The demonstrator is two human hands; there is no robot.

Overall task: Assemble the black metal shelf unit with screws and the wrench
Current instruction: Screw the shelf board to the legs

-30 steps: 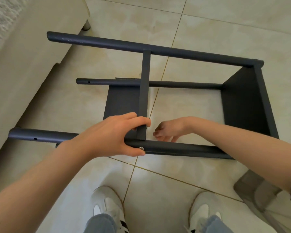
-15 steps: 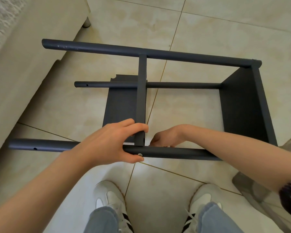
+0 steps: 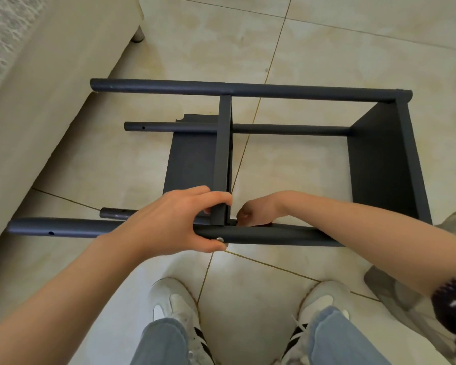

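I see the black shelf unit (image 3: 248,89) lying on its side on the tiled floor (image 3: 327,48), its end shelf (image 3: 379,159) fixed but the poles' far ends bare, so I judge it roughly half built. The left hand (image 3: 174,222) clamps the near pole (image 3: 274,237) and the middle shelf (image 3: 223,154) together, thumb beside a seated screw (image 3: 219,239). The right hand (image 3: 256,209) curls behind that joint; I cannot tell what it holds, and no wrench shows.

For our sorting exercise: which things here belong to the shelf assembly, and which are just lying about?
In the job: black shelf frame, middle shelf panel, screw, left hand, right hand.
Lying about: beige sofa, grey fabric item.
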